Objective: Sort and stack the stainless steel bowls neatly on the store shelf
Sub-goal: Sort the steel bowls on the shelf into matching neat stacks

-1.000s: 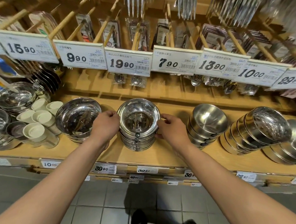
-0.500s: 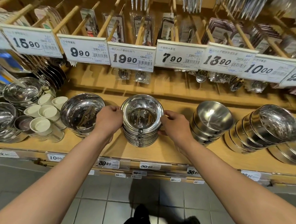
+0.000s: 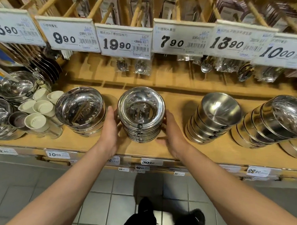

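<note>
On the shelf, grip: left hand (image 3: 110,127) and right hand (image 3: 173,131) pressed flat against both sides of the middle bowl stack (image 3: 141,115), fingers straight.
Done: that stack looks tidy, sits mid wooden shelf (image 3: 170,148).
Left: right-side stacks (image 3: 212,119) lean over.
Room: price tags (image 3: 124,40) overhead, grey tile floor (image 3: 37,192).

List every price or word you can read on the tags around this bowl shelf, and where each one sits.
Upper rail tags, left to right:
"90", first digits cut off
"9 90"
"19 90"
"7 90"
"13 90"
"10 00"
Shelf edge tags:
"10 00"
"39 90"
"49 90"
The small print, barcodes and remaining edge tags are too blurred to read.
</note>
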